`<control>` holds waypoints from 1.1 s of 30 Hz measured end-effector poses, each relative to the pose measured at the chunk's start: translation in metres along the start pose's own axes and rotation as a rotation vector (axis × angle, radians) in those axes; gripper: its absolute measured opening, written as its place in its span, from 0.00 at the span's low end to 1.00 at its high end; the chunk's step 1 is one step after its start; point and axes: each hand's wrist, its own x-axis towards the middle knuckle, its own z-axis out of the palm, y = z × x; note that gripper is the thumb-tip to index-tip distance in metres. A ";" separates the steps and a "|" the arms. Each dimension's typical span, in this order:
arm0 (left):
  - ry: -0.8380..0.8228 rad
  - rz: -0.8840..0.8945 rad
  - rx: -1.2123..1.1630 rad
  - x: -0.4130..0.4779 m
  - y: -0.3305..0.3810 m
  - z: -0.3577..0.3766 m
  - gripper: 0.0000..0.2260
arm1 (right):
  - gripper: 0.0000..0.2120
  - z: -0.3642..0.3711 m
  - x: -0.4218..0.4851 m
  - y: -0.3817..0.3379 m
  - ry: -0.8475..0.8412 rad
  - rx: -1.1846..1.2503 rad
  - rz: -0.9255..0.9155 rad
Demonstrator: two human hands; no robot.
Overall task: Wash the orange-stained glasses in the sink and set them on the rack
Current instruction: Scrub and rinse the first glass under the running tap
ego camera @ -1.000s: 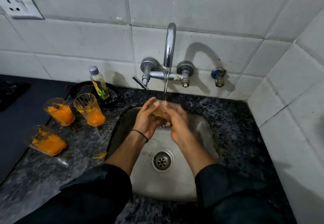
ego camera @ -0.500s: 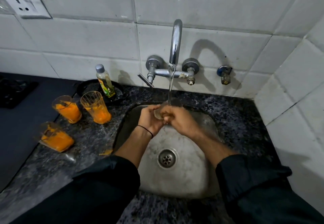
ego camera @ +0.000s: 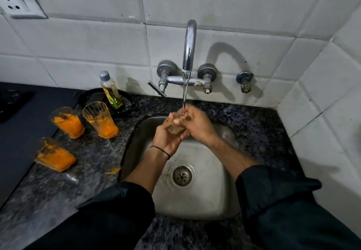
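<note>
Hands: our left hand (ego camera: 168, 138) and right hand (ego camera: 197, 124) both curl round the glass (ego camera: 175, 128).
Glass: under the running tap (ego camera: 189, 44), above the sink (ego camera: 214, 201); perhaps rinsed clear.
Counter (ego camera: 91, 171): three orange-stained glasses (ego camera: 100, 120) sit left.

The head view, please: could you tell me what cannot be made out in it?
Glass: head view, mostly wrapped by the left hand and right hand; remaining stain unclear.
Rack: head view, nowhere in frame.
Bottle label: head view, too small and blurred to read.
Wall socket: head view, cut by the left edge.
</note>
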 end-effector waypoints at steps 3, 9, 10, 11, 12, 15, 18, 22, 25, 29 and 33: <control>0.140 -0.091 0.277 -0.002 0.017 -0.001 0.18 | 0.15 -0.007 -0.012 -0.004 -0.308 -0.221 -0.115; 0.222 -0.271 0.385 -0.003 0.020 -0.002 0.17 | 0.24 -0.009 -0.003 0.010 -0.507 -0.910 -0.191; 0.162 -0.216 0.246 -0.004 0.018 -0.002 0.15 | 0.18 -0.004 -0.006 0.006 -0.418 -0.786 -0.228; 0.115 -0.160 0.136 -0.003 0.016 -0.006 0.13 | 0.12 0.001 -0.009 0.001 -0.296 -0.619 -0.227; 0.063 -0.122 0.055 -0.005 0.013 -0.005 0.11 | 0.12 0.008 -0.011 0.000 -0.143 -0.488 -0.167; 0.007 -0.045 0.048 -0.008 0.002 -0.005 0.10 | 0.22 0.019 -0.016 -0.001 0.176 -0.501 -0.089; 0.058 -0.117 0.181 -0.006 0.010 -0.008 0.12 | 0.12 -0.002 -0.006 0.009 -0.231 -0.450 -0.144; 0.231 -0.177 0.581 -0.004 0.026 -0.001 0.16 | 0.17 -0.032 -0.002 0.010 -0.684 -0.774 -0.250; 0.152 -0.176 0.592 -0.001 0.031 0.004 0.17 | 0.08 -0.031 -0.005 0.002 -0.426 -0.212 -0.108; -0.153 -0.045 0.744 -0.004 0.054 -0.005 0.15 | 0.03 -0.022 -0.004 0.004 -0.074 0.071 -0.024; -0.164 0.310 1.683 -0.003 0.048 0.002 0.32 | 0.07 0.003 0.000 0.003 0.084 0.113 0.065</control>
